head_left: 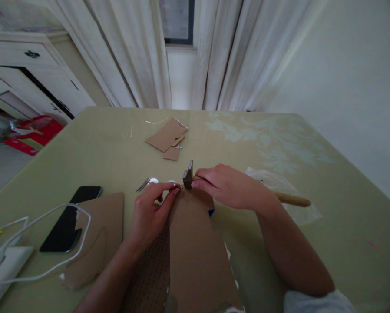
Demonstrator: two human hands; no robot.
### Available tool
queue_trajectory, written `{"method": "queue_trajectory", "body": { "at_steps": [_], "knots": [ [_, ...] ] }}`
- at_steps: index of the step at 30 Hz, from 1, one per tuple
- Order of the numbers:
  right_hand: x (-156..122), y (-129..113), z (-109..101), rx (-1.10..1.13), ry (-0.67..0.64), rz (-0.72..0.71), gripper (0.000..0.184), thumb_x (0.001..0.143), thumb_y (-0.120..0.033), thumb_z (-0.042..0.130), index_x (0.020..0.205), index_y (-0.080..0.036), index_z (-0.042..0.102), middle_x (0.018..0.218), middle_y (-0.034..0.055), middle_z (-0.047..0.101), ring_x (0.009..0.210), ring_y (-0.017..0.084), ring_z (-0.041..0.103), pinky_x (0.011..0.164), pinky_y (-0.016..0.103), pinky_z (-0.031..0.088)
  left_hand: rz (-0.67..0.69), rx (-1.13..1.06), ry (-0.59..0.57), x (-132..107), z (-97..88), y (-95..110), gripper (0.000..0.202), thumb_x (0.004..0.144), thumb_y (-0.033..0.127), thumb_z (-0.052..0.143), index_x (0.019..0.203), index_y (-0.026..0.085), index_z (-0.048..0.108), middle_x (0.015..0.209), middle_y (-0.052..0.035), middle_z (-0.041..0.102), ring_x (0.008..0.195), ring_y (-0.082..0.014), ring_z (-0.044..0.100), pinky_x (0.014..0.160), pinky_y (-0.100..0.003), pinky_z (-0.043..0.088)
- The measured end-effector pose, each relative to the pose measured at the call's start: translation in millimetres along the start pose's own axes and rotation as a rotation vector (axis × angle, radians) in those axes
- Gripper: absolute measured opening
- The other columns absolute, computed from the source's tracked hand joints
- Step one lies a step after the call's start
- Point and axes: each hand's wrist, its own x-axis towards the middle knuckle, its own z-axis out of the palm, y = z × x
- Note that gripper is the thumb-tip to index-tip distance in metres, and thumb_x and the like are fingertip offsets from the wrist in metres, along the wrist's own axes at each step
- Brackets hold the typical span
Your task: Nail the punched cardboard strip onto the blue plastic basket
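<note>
A long brown cardboard piece (pixel 195 248) extends from the bottom of the view towards the middle of the table. At its far end, my left hand (pixel 152 213) pinches a tiny thin piece, perhaps a nail, between thumb and forefinger. My right hand (pixel 230 187) is wrapped around a hammer (pixel 291 199) close to its head, with the wooden handle sticking out behind the wrist to the right. The dark metal head is beside my left fingertips, over the cardboard's far edge. Whether it touches the thin piece I cannot tell. A perforated brown surface shows left of the cardboard.
Cardboard scraps (pixel 167 135) lie beyond my hands. Several thin metal pieces (pixel 143 185) rest near my left hand. To the left are a black phone (pixel 63 228), another cardboard piece (pixel 112 226), a white cable (pixel 90 221) and a power strip (pixel 11 269). Clear plastic (pixel 279 180) lies under the handle.
</note>
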Motion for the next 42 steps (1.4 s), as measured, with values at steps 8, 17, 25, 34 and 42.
{"method": "queue_trajectory", "body": {
  "at_steps": [8,17,25,34,42],
  "knots": [
    [-1,0,0,0.016,0.000,0.002,0.037,0.119,-0.043,0.049,0.101,-0.021,0.072,0.092,0.0081,0.079,0.091,0.025,0.074,0.079,0.034,0.041,0.038,0.001,0.005,-1,0.6,-2,0.011,0.101,0.031,0.076,0.107,0.026,0.085,0.095,0.0006,0.085,0.068,-0.0154,0.060,0.068,-0.029,0.049],
    [-1,-1,0,-0.002,0.023,0.012,0.038,0.118,-0.044,0.052,0.100,-0.020,0.074,0.089,0.0089,0.079,0.087,0.025,0.074,0.076,0.033,0.039,0.097,0.008,0.013,0,1.8,-2,0.009,0.101,0.025,0.075,0.105,0.024,0.083,0.096,0.0003,0.085,0.068,-0.0146,0.060,0.065,-0.027,0.049],
    [-13,-35,-15,0.164,0.247,-0.045,0.030,0.119,-0.038,0.051,0.114,-0.019,0.074,0.103,0.0096,0.082,0.090,0.024,0.074,0.080,0.033,0.042,0.145,0.047,-0.010,0,1.7,-3,0.008,0.103,0.023,0.073,0.102,0.023,0.082,0.092,0.0002,0.083,0.070,-0.0155,0.061,0.068,-0.028,0.048],
    [-27,-38,-18,0.108,0.334,-0.048,0.028,0.118,-0.036,0.052,0.108,-0.019,0.072,0.096,0.0073,0.081,0.082,0.023,0.073,0.076,0.033,0.041,0.201,0.055,-0.015,-2,2.7,-3,0.009,0.103,0.018,0.074,0.105,0.023,0.080,0.098,-0.0008,0.084,0.081,-0.0177,0.069,0.076,-0.030,0.051],
    [-24,-40,-14,0.029,0.182,-0.028,0.033,0.119,-0.043,0.051,0.107,-0.020,0.072,0.098,0.0091,0.082,0.085,0.024,0.074,0.074,0.034,0.038,0.203,0.081,-0.025,-5,1.2,-7,0.009,0.104,0.017,0.072,0.098,0.022,0.077,0.097,-0.0009,0.081,0.085,-0.0180,0.068,0.078,-0.030,0.051]
  ]
}}
